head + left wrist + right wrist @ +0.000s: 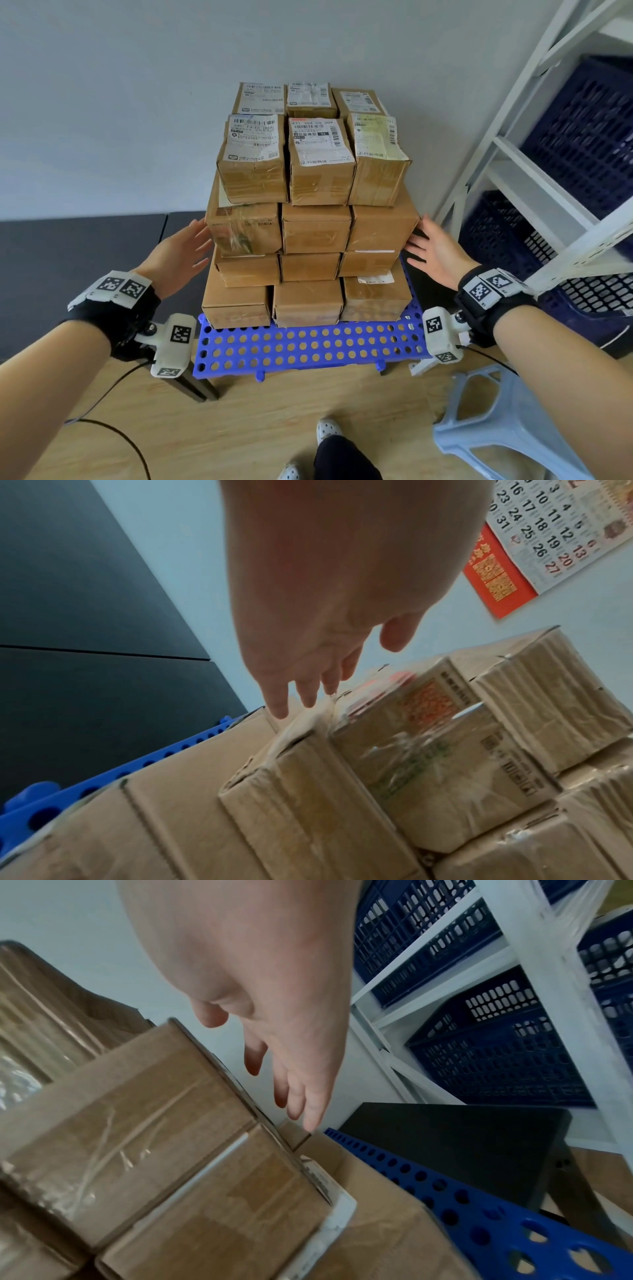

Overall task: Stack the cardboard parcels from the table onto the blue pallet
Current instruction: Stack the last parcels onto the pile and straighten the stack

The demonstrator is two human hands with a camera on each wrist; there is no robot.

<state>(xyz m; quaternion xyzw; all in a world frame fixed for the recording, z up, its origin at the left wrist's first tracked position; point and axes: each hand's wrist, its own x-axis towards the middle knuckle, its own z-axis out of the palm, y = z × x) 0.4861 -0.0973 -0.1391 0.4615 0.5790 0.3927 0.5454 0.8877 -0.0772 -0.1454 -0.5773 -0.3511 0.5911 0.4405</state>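
Note:
Several cardboard parcels (313, 205) stand stacked in tiers on the blue perforated pallet (308, 346), the top ones bearing white shipping labels. My left hand (185, 246) hovers flat beside the stack's left face at the second tier, fingers straight, just short of the cardboard. My right hand (433, 248) mirrors it at the right face, fingers spread and holding nothing. In the left wrist view my left hand (308, 656) points along the parcels (377, 764). In the right wrist view my right hand (287, 1069) reaches beside the parcels (154, 1123) above the pallet (445, 1191).
A dark table (78, 253) lies to the left behind the pallet. A white shelf rack (513, 161) with dark blue crates (582, 137) stands at the right. A pale blue plastic stool (507, 421) sits on the wooden floor near my right arm. A calendar (548, 528) hangs on the wall.

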